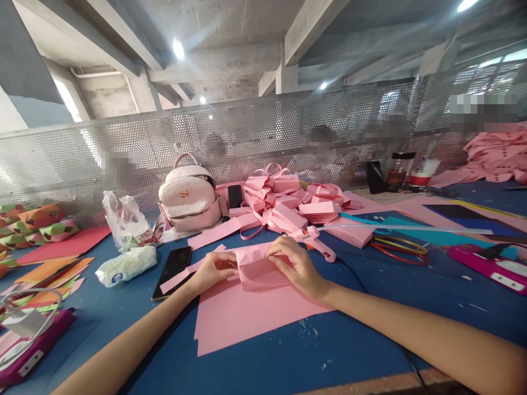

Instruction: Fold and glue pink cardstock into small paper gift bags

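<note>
Folded pink paper (261, 274), one; I see it over flat pink sheets (247, 326) on the blue table (354, 356). Left hand (213, 271): fingers closed on its left edge. Right hand (297, 267): fingers pinching its upper right part. Glue gun (315, 241): just beyond.

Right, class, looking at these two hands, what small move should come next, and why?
Probably smooth the creased pink paper piece with the right hand: its fingers are on the upper right part, the left hand is at the left edge and could steady it, and the surface looks uneven.
</note>
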`<move>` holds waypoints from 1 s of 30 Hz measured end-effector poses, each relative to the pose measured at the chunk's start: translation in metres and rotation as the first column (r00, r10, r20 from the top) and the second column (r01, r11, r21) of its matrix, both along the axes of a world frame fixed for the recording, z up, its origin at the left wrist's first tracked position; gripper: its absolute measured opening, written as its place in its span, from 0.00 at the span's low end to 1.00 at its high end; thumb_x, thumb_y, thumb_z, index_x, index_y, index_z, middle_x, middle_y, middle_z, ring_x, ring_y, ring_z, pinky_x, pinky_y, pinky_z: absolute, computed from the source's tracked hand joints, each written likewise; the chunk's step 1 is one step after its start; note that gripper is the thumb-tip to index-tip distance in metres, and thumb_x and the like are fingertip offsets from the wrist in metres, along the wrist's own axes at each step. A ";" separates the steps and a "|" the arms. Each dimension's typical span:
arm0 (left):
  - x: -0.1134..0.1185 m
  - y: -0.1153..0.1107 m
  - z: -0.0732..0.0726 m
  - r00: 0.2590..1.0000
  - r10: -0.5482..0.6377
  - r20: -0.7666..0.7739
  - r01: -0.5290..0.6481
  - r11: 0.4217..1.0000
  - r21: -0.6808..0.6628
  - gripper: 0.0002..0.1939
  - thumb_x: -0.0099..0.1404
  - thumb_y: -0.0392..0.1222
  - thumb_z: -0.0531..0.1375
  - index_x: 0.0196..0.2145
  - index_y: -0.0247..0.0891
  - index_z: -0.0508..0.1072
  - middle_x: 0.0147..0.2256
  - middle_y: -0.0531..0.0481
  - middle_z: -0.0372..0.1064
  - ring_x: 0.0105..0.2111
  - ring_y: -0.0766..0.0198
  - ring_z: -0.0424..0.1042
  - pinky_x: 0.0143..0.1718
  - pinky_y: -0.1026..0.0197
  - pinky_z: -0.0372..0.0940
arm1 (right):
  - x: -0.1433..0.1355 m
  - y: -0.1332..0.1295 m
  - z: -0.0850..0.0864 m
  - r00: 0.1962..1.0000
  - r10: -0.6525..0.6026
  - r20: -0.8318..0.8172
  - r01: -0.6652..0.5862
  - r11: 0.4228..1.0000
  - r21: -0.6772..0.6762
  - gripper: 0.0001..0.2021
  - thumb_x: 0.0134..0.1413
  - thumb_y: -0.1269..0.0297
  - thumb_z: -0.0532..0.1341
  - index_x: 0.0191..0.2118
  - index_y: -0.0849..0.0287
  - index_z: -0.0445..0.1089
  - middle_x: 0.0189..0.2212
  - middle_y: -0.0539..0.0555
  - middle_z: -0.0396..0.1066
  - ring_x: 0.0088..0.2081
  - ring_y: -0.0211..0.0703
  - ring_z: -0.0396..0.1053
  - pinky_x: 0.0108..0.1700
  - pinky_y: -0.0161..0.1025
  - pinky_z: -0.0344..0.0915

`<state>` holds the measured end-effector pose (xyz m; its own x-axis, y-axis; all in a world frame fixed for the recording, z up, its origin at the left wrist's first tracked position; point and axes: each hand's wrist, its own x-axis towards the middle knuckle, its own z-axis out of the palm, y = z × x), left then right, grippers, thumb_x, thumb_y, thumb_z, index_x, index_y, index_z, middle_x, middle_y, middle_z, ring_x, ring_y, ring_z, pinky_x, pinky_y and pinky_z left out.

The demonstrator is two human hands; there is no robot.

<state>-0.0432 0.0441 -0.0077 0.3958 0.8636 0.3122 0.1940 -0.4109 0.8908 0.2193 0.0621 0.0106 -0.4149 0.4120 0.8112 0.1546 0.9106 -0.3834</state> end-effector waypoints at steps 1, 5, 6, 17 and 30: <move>0.001 -0.001 0.001 1.000 0.014 0.020 -0.014 1.000 0.013 0.19 0.60 0.51 0.69 0.42 0.33 0.81 0.41 0.40 0.79 0.41 0.51 0.77 0.47 0.52 0.70 | 0.000 0.001 0.000 1.000 -0.009 -0.004 0.009 1.000 0.001 0.06 0.68 0.67 0.57 0.37 0.53 0.68 0.33 0.52 0.70 0.38 0.47 0.68 0.44 0.46 0.63; 0.008 -0.009 0.002 0.990 0.083 0.111 -0.092 0.993 0.072 0.22 0.69 0.52 0.59 0.54 0.36 0.75 0.52 0.38 0.75 0.51 0.47 0.73 0.53 0.50 0.67 | 0.001 0.002 0.001 0.999 -0.046 -0.019 0.046 0.999 -0.001 0.06 0.68 0.68 0.57 0.38 0.52 0.69 0.34 0.52 0.71 0.39 0.48 0.68 0.45 0.47 0.63; 0.010 -0.012 0.002 0.986 0.099 0.131 -0.111 0.990 0.088 0.23 0.71 0.53 0.56 0.56 0.36 0.73 0.54 0.38 0.73 0.52 0.47 0.72 0.54 0.49 0.66 | 0.001 0.002 0.001 0.998 -0.053 -0.020 0.053 0.999 -0.001 0.06 0.68 0.68 0.56 0.38 0.52 0.69 0.34 0.52 0.71 0.40 0.48 0.68 0.45 0.47 0.64; 0.032 -0.039 0.009 0.967 0.226 0.119 -0.255 0.866 0.429 0.27 0.66 0.47 0.64 0.60 0.46 0.64 0.61 0.39 0.60 0.62 0.47 0.59 0.60 0.46 0.59 | 0.002 -0.003 0.003 0.998 -0.057 0.019 0.056 0.997 0.054 0.06 0.68 0.67 0.57 0.38 0.52 0.69 0.33 0.52 0.71 0.38 0.48 0.68 0.44 0.46 0.62; 0.036 -0.051 0.020 0.960 0.277 -0.042 -0.182 0.732 0.656 0.12 0.66 0.38 0.64 0.48 0.43 0.75 0.48 0.41 0.70 0.49 0.51 0.70 0.50 0.49 0.66 | 0.000 -0.011 0.006 0.997 0.010 0.072 -0.022 0.988 0.156 0.06 0.68 0.66 0.56 0.40 0.51 0.69 0.34 0.52 0.75 0.37 0.48 0.68 0.41 0.47 0.60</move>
